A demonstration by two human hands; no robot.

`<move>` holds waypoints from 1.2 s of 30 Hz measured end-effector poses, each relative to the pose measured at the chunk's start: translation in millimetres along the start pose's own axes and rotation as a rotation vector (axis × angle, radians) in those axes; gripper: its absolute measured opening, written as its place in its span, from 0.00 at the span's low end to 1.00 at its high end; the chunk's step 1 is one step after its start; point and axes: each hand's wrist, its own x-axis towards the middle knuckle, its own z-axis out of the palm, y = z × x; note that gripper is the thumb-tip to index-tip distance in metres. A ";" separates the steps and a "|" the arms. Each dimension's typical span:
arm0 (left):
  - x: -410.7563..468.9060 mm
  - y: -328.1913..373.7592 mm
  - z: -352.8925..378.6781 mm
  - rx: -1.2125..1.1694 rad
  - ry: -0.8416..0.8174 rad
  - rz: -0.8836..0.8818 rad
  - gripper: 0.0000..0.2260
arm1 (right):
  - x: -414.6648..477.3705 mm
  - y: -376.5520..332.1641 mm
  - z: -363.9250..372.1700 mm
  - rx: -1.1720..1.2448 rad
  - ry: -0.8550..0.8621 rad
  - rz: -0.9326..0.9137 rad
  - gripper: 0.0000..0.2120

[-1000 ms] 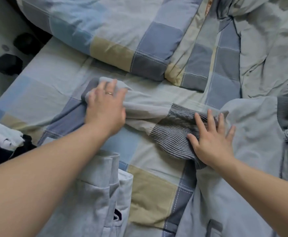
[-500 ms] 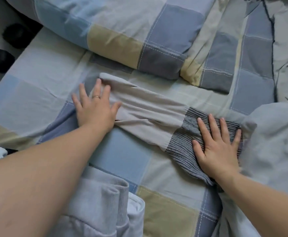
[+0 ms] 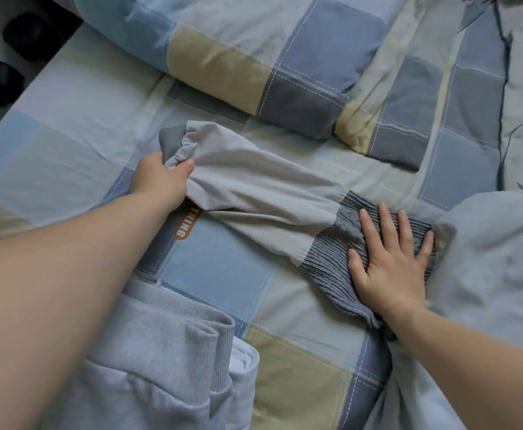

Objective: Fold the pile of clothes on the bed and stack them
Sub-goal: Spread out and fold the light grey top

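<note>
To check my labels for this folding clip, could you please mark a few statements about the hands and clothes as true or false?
1. The left hand grips the bunched end of the grey garment. True.
2. The right hand is lifted clear of the striped band. False: it lies flat on the band, fingers straight.
3. An orange label shows beside the left wrist. True.
4. The pillow lies on top of the grey garment. False: it lies beyond the garment, not on it.
</note>
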 end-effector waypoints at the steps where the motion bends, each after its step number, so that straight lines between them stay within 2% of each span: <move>1: 0.0 -0.6 -0.1 -0.044 -0.006 -0.026 0.17 | 0.9 -0.3 -0.5 0.002 -0.006 0.002 0.34; 5: -5.7 -4.1 -0.7 -0.243 -0.048 -0.120 0.10 | 0.1 -0.1 -5.9 -0.002 -0.062 0.008 0.34; 9: -7.6 1.4 -16.7 -0.088 0.094 0.058 0.09 | -3.8 -4.1 -22.4 0.022 -0.115 0.026 0.34; 11: 1.7 5.3 -28.3 -0.079 0.166 0.066 0.11 | -0.1 -16.3 -35.6 0.014 -0.138 0.015 0.33; 13: 9.4 6.6 -39.2 -0.069 0.273 -0.043 0.17 | 4.5 -36.0 -47.4 0.015 -0.113 -0.017 0.33; 14: 7.3 6.2 -43.3 0.004 0.329 -0.085 0.20 | 6.1 -47.1 -51.0 0.027 -0.087 -0.034 0.32; 15: 1.7 6.9 -44.9 0.134 0.369 -0.047 0.22 | 7.9 -58.2 -52.7 0.035 -0.059 -0.054 0.32; 16: -6.9 8.4 -41.7 0.267 0.388 0.096 0.24 | 8.3 -67.3 -52.5 0.039 -0.046 -0.070 0.32; 17: -16.5 11.8 -36.1 0.354 0.343 0.325 0.24 | 8.5 -76.3 -50.4 0.045 -0.051 -0.076 0.32; 18: -26.7 17.0 -26.0 0.412 0.208 0.569 0.23 | 8.1 -82.1 -46.5 0.056 -0.071 -0.073 0.31; 19: -34.7 21.7 -14.3 0.478 0.004 0.752 0.22 | 8.4 -86.9 -40.4 0.066 -0.095 -0.065 0.31; 20: -41.3 23.7 -1.6 0.576 -0.217 0.843 0.23 | 7.9 -89.9 -33.7 0.068 -0.118 -0.055 0.31; 21: -46.9 22.7 10.5 0.695 -0.404 0.853 0.25 | 7.0 -91.0 -27.0 0.064 -0.128 -0.045 0.31; 22: -47.1 17.8 20.6 0.811 -0.513 0.812 0.27 | 6.8 -91.2 -20.4 0.063 -0.122 -0.039 0.31; 23: -42.0 10.8 26.8 0.898 -0.549 0.753 0.29 | 7.4 -90.9 -15.3 0.065 -0.108 -0.034 0.32; 27: 2.4 -16.9 16.1 0.957 -0.392 0.597 0.35 | 14.4 -90.6 -6.3 0.079 -0.044 -0.035 0.31; 31: 12.4 -25.0 13.9 0.929 -0.319 0.516 0.35 | 15.3 -92.4 -2.1 0.086 -0.043 -0.034 0.32; 34: -1.9 -12.2 19.8 0.910 -0.315 0.425 0.34 | 23.3 -90.1 -7.2 0.111 -0.139 -0.033 0.31; 36: -12.9 -4.0 12.5 0.914 -0.312 0.366 0.33 | 35.5 -88.0 -19.8 0.152 -0.284 -0.035 0.33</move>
